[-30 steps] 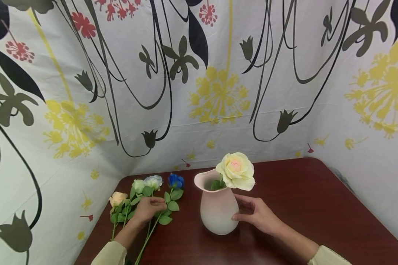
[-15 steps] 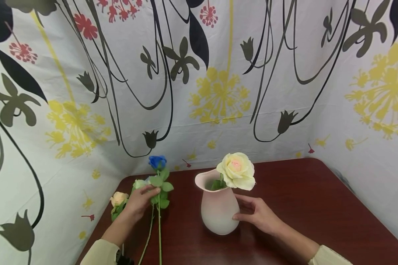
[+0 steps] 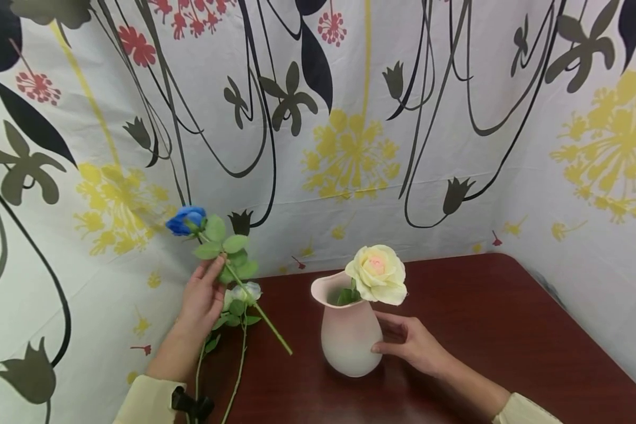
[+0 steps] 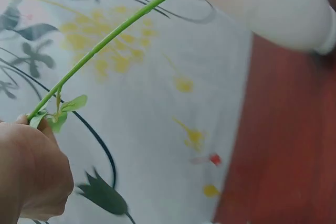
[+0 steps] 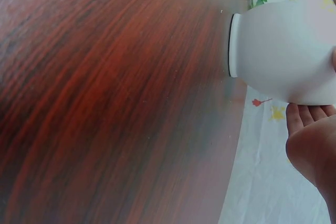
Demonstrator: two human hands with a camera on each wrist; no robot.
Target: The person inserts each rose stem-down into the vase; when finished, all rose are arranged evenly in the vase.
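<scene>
Rose (blue) [image 3: 186, 220] is now higher, stem [image 3: 259, 308] swung toward the vase [image 3: 350, 338] my right hand [image 3: 416, 346] grips, left hand [image 3: 202, 299] pinching the stem, so I judge pick-up done.

Nothing readable from where I'm standing, no text, label, brand, number or sign: none on the pale vase [image 3: 351, 341], none on the tabletop [image 3: 456, 306], none on the printed cloth [image 3: 445, 135]
</scene>
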